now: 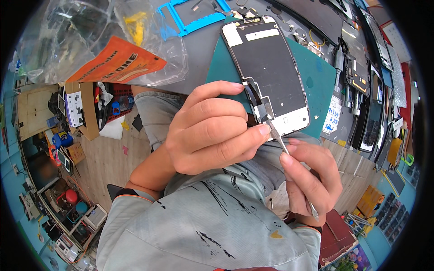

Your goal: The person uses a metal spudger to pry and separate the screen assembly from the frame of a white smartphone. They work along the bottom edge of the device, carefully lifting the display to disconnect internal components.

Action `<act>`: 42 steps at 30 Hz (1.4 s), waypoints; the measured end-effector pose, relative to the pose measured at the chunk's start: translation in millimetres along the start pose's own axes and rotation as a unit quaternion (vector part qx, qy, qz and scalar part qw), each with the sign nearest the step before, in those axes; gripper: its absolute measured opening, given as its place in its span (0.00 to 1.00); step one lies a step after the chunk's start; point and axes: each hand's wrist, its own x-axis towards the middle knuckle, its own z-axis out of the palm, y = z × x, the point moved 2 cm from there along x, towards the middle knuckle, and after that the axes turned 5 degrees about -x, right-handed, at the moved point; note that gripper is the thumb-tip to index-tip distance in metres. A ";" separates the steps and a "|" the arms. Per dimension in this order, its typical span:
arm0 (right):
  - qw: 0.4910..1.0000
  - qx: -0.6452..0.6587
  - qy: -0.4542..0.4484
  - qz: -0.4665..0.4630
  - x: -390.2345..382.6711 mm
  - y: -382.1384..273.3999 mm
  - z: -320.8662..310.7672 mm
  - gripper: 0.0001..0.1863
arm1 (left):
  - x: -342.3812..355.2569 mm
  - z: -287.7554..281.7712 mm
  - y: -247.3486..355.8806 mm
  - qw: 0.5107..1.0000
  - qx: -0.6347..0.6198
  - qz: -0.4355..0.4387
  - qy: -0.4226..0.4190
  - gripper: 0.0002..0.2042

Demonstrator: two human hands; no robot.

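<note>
A phone screen panel (271, 63), back side up, lies tilted on the green mat (316, 77). It has a black middle and white ends. A thin flex cable (266, 106) is lifted partly off its lower left part. My left hand (208, 126) is closed at that corner, its fingertips pinching the cable's end. One other fingertip rests by the panel's left edge. My right hand (312, 176) grips a slim metal pry tool (281, 143) between thumb and fingers. The tool's flat tip meets the cable beside my left fingertips.
A clear plastic bag (172, 58) with an orange label lies at the left of the grey table, beside a blue frame holder (194, 25). Phone parts (357, 72) and small pieces crowd the right side. A cardboard box (86, 113) stands below, left of my legs.
</note>
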 end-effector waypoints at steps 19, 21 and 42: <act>0.998 0.032 -0.022 0.055 3.9 1.6 -6.8 0.26 | 0.3 3.5 -3.0 0.999 -0.016 0.022 0.031 0.13; 0.996 0.048 -0.025 0.068 4.6 2.3 -8.7 0.28 | 0.5 4.2 -3.6 0.999 -0.019 0.025 0.036 0.12; 0.991 0.109 -0.034 0.075 4.6 19.1 -11.8 0.18 | 1.2 0.0 -0.2 1.000 -0.002 0.000 -0.006 0.18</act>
